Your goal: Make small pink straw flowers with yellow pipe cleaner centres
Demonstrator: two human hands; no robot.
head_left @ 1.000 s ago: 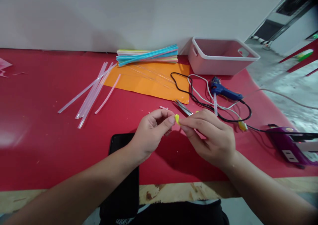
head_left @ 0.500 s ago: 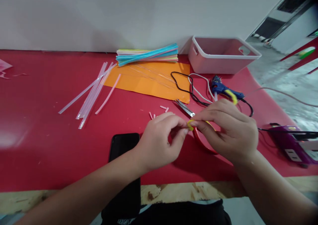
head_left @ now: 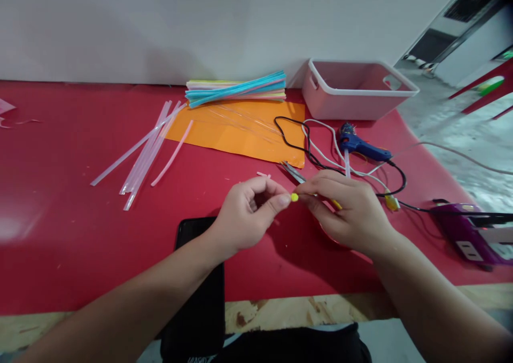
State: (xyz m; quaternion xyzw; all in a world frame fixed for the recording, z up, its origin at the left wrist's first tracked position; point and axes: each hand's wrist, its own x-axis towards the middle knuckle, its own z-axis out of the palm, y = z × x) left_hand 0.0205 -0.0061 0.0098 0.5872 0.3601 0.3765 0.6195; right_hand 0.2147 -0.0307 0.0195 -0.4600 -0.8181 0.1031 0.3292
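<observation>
Pinching yellow strip point(head_left: 294, 197), hands point(head_left: 251, 213) point(head_left: 348, 208) close together.

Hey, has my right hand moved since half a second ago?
Yes. Your right hand has shifted left, farther from the purple box, which has stayed in place.

There are two hands point(head_left: 249, 218), one yellow curl point(head_left: 294, 197), one phone point(head_left: 214, 291), one basket point(head_left: 347, 105), one glue gun point(head_left: 364, 147), one pair of scissors point(head_left: 294, 172) and one orange sheet point(head_left: 208, 133).
</observation>
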